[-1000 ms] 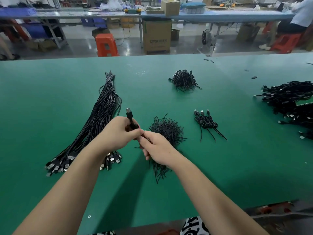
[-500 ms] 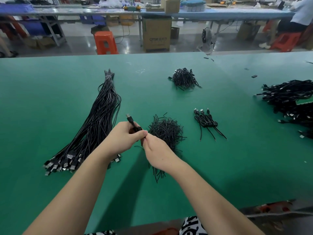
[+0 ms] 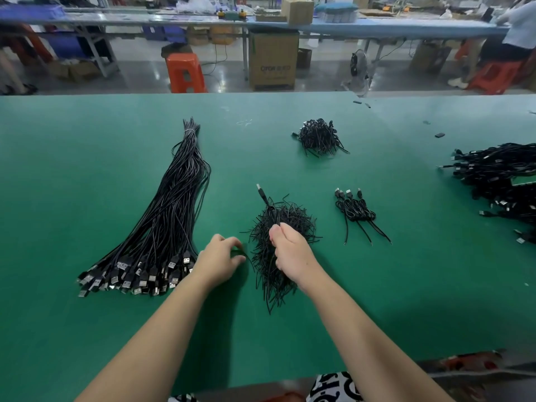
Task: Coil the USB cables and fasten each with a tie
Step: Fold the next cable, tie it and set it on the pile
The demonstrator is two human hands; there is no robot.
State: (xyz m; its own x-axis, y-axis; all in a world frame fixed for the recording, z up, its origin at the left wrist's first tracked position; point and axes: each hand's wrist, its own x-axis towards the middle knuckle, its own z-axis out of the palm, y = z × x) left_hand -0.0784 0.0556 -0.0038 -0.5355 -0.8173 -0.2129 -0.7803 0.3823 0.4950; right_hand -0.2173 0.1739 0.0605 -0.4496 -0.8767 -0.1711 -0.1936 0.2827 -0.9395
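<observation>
Coiled USB cable [image 3: 268, 204] held in the right hand [image 3: 290, 250], long axis running away from the person, plug end pointing up and slightly left, above the heap of black ties [image 3: 278, 242]. Right hand raised over the heap, fingers curled round the cable's lower end, forearm entering from lower right. Left hand [image 3: 219, 261] low at the green table [image 3: 87, 198], just left of the heap, thumb and fingers pinching a single tie [image 3: 243, 252] at the heap's edge. Bundle of straight cables [image 3: 162, 227] lies left, plugs toward the person; four finished coils [image 3: 355, 210] lie right of the heap. Bare green surface separates these groups, with more between the coils and the cable pile [image 3: 501, 181] at the right edge.
</observation>
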